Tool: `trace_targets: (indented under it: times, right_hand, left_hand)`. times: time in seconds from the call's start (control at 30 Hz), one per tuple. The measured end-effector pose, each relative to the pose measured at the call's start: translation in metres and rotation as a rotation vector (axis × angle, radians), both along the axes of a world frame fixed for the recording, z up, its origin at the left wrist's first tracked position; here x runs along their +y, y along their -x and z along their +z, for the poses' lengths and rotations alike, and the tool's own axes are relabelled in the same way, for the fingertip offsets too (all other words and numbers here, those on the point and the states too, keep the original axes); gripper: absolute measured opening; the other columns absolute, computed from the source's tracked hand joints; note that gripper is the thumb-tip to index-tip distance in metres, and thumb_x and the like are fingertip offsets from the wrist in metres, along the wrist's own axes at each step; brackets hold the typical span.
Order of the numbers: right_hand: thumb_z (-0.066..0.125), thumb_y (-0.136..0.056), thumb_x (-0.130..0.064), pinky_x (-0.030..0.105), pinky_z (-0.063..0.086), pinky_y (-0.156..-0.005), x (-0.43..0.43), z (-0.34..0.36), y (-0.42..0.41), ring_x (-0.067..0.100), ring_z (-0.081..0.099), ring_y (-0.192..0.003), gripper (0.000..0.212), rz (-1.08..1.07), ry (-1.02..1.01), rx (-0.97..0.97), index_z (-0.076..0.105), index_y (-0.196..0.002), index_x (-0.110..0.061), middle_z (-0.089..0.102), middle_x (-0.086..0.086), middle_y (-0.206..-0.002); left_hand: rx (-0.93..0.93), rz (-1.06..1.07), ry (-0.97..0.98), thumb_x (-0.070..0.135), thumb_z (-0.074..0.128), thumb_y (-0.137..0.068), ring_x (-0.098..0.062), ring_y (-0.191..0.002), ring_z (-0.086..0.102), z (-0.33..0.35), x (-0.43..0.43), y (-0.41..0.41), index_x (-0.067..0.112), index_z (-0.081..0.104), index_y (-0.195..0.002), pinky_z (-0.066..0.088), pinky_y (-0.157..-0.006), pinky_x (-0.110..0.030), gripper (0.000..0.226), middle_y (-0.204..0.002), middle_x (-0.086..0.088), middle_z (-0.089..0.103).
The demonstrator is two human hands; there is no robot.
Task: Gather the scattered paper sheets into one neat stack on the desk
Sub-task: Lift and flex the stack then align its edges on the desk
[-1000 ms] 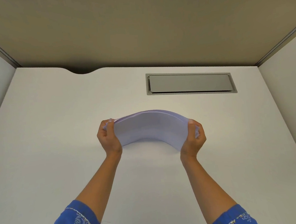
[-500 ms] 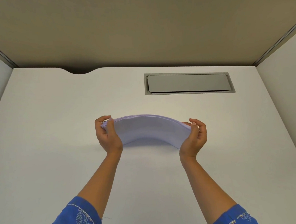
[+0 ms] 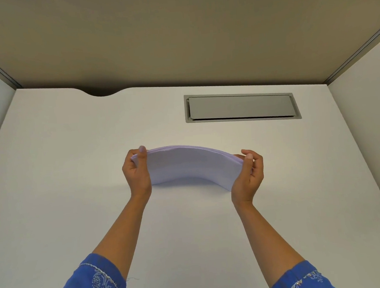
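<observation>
A stack of white paper sheets (image 3: 192,164) stands on its long edge on the white desk (image 3: 64,197), bowed upward in the middle. My left hand (image 3: 136,174) grips its left end, thumb on the near face. At the right end, my right hand (image 3: 248,175) cups the sheets with loosely curled fingers, and the thumb and forefinger touch the top corner. The stack's lower edge touches the desk near both hands and arches off it between them.
A grey rectangular cable hatch (image 3: 241,106) is set into the desk behind the paper. Beige partition panels (image 3: 176,32) close the back, white panels the sides. A curved cable notch (image 3: 101,92) cuts the desk's back edge at left.
The stack has sunk lower and its arch has flattened. My right hand has loosened from a full clasp to a light hold at the right end.
</observation>
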State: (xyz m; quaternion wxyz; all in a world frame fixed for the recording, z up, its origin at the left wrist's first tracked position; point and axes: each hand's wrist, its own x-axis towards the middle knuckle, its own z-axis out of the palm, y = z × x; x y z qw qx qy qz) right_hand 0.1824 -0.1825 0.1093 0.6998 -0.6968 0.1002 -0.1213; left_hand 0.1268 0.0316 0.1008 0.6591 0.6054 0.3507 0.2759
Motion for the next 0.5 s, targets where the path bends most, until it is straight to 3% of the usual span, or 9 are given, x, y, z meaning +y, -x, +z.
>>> trace_targets:
  times: [0.03,0.13,0.27,0.4,0.5]
  right_hand:
    - [0.048,-0.097,-0.037,0.033,0.049,-0.078,-0.003,-0.002,0.000,0.012,0.066,-0.087,0.019,0.041,-0.019,0.002,0.060,-0.103,-0.024,0.068,-0.003,-0.097]
    - [0.063,-0.080,-0.060,0.025,0.051,-0.086,-0.019,-0.011,0.000,0.023,0.067,-0.098,0.062,0.224,-0.011,0.034,0.054,-0.118,-0.012,0.071,0.014,-0.100]
    - [0.083,-0.064,-0.050,0.026,0.053,-0.088,-0.037,-0.023,-0.003,0.023,0.063,-0.109,0.086,0.483,0.099,0.084,0.046,-0.131,-0.012,0.067,0.012,-0.113]
    - [0.090,-0.062,-0.020,0.012,0.046,-0.091,-0.037,-0.023,-0.008,0.006,0.060,-0.112,0.075,0.539,0.294,0.084,0.055,-0.128,-0.017,0.065,-0.010,-0.117]
    - [0.072,-0.083,-0.003,0.021,0.051,-0.092,-0.030,-0.019,-0.014,0.002,0.064,-0.104,0.035,0.444,0.251,0.089,0.067,-0.114,-0.019,0.069,-0.008,-0.110]
  left_hand:
    - [0.006,0.009,-0.003,0.038,0.051,-0.096,-0.005,-0.063,0.036,0.001,-0.001,-0.002,0.007,0.048,-0.073,0.028,-0.060,-0.022,0.039,-0.068,0.006,0.039]
    - [0.037,0.034,-0.001,0.042,0.047,-0.097,-0.009,-0.063,0.032,0.005,0.001,-0.005,0.009,0.039,-0.069,0.025,-0.060,-0.025,0.044,-0.067,0.002,0.034]
    - [0.071,0.037,0.006,0.047,0.043,-0.097,-0.015,-0.066,0.035,0.000,0.009,-0.003,0.021,0.033,-0.066,0.029,-0.062,-0.029,0.041,-0.067,0.005,0.037]
    - [0.087,-0.001,-0.077,0.046,0.039,-0.098,-0.010,-0.062,0.033,-0.008,0.011,0.002,0.025,0.036,-0.069,0.028,-0.060,-0.028,0.036,-0.068,0.006,0.036]
    - [0.066,0.012,-0.117,0.037,0.037,-0.100,-0.006,-0.062,0.037,-0.006,0.008,0.002,0.026,0.039,-0.071,0.031,-0.060,-0.024,0.032,-0.069,0.008,0.040]
